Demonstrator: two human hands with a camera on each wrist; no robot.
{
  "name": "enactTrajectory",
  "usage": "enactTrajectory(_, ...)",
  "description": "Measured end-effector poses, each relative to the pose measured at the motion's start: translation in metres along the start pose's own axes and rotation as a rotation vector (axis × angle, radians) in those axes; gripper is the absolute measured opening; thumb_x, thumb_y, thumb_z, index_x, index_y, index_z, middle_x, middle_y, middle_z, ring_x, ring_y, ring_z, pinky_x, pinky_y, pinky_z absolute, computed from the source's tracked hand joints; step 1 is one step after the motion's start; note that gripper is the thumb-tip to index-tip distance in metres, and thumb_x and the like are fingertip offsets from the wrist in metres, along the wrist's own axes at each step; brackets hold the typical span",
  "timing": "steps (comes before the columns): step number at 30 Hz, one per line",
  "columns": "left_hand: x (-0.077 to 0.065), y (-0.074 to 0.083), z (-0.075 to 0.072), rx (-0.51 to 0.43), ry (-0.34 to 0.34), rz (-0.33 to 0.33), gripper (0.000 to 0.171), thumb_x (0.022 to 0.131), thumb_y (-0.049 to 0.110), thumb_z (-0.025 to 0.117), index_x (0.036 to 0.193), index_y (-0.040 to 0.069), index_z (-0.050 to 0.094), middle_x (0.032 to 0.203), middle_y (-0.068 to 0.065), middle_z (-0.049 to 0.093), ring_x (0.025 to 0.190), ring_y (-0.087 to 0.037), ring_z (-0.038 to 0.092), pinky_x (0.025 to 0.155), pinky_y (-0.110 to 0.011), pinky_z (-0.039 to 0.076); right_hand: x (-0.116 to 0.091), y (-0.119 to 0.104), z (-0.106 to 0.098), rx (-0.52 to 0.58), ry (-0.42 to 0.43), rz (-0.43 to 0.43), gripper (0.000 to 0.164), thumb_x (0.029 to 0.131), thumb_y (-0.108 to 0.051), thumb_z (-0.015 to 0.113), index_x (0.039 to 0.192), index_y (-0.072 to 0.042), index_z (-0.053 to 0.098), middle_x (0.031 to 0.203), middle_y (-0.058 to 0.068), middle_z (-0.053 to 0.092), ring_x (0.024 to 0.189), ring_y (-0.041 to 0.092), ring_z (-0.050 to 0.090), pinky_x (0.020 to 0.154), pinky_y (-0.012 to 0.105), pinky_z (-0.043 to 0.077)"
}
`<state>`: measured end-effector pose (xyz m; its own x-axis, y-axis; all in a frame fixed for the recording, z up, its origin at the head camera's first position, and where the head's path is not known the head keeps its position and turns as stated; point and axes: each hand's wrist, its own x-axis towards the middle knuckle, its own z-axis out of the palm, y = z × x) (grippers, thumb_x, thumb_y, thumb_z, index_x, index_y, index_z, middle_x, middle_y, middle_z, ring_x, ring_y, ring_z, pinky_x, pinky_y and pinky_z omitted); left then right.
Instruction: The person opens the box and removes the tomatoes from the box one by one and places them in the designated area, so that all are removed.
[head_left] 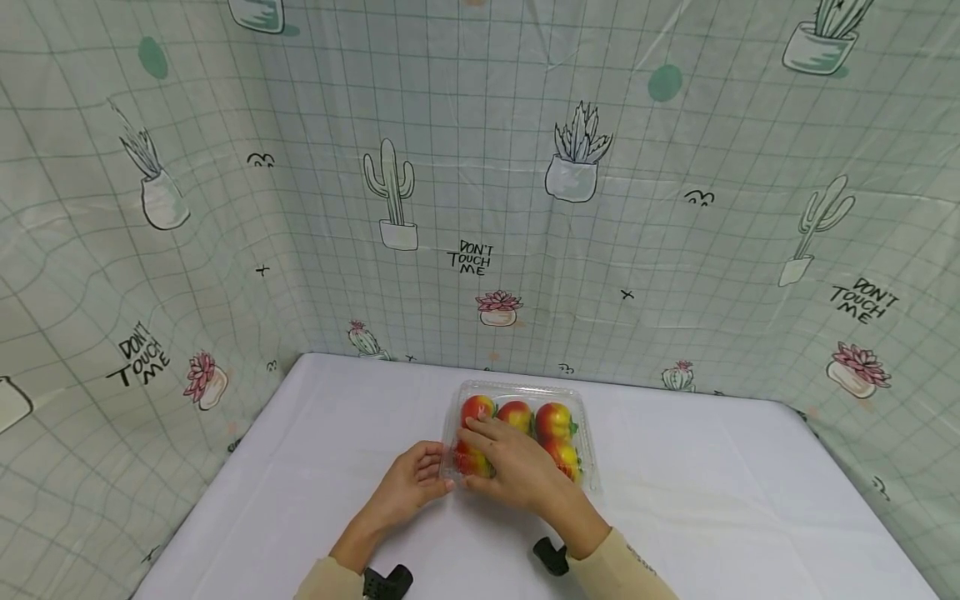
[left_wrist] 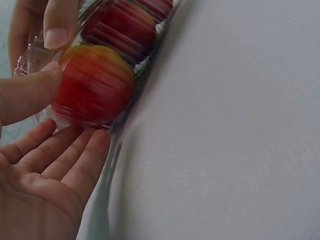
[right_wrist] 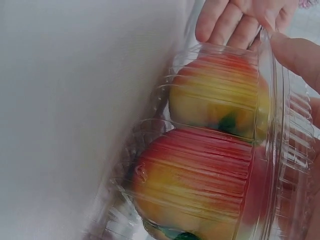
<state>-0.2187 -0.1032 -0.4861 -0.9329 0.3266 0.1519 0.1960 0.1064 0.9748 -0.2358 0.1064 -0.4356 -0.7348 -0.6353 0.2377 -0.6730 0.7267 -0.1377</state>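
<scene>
A clear plastic clamshell box [head_left: 587, 429] lies on the white table, holding several round red-and-yellow fruits [head_left: 555, 422] with green leaves. My left hand [head_left: 408, 487] is at the box's near left side, its fingers mostly straight and their tips right at the wall. In the left wrist view, my left thumb [left_wrist: 30, 95] comes up to the box corner beside a red fruit [left_wrist: 92, 87]. My right hand [head_left: 517, 467] lies across the left part of the lid, fingers stretched over it, thumb at the near left corner. It hides some fruit. The ribbed lid [right_wrist: 200, 165] covers the fruits.
A white cloth [head_left: 712, 492] covers the table. Behind and beside it hangs a grid-patterned curtain [head_left: 480, 192] printed with cacti, meeting the table's far edge. Black wrist straps [head_left: 551, 556] show near both sleeves [head_left: 618, 571].
</scene>
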Motion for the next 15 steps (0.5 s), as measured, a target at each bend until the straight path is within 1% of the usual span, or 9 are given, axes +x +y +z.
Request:
enactTrajectory(5,-0.0008,0.0004,0.0018,-0.033,0.016,-0.004,0.047,0.083,-0.002,0.069,0.123,-0.011,0.045,0.121,-0.026,0.055,0.113,-0.036,0.055,0.089,-0.028,0.051,-0.0005,0.0003,0.0013,-0.002,0.006,-0.007,0.065,0.083,-0.051,0.068,0.138,-0.021,0.052,0.143,0.0,0.047,0.134,0.022,0.039,0.106,0.042,0.038)
enactTrajectory(10,-0.0004,-0.0001,0.0042,-0.03,0.014,0.01,0.044,0.084,-0.005,0.067,0.122,-0.011,0.044,0.121,-0.027,0.055,0.112,-0.037,0.056,0.087,-0.026,0.051,-0.0006,0.0008,0.0012,-0.022,0.008,-0.027,0.066,0.084,-0.051,0.068,0.139,-0.018,0.052,0.144,0.001,0.047,0.135,0.023,0.038,0.107,0.042,0.037)
enactTrajectory(15,-0.0009,0.0,0.0068,-0.027,0.027,0.003,0.042,0.085,-0.005,0.065,0.121,-0.008,0.044,0.12,-0.025,0.055,0.112,-0.037,0.055,0.085,-0.024,0.05,-0.0006,0.0015,0.0022,-0.041,0.014,-0.047,0.066,0.084,-0.05,0.067,0.139,-0.017,0.052,0.143,0.003,0.047,0.135,0.024,0.039,0.107,0.042,0.037)
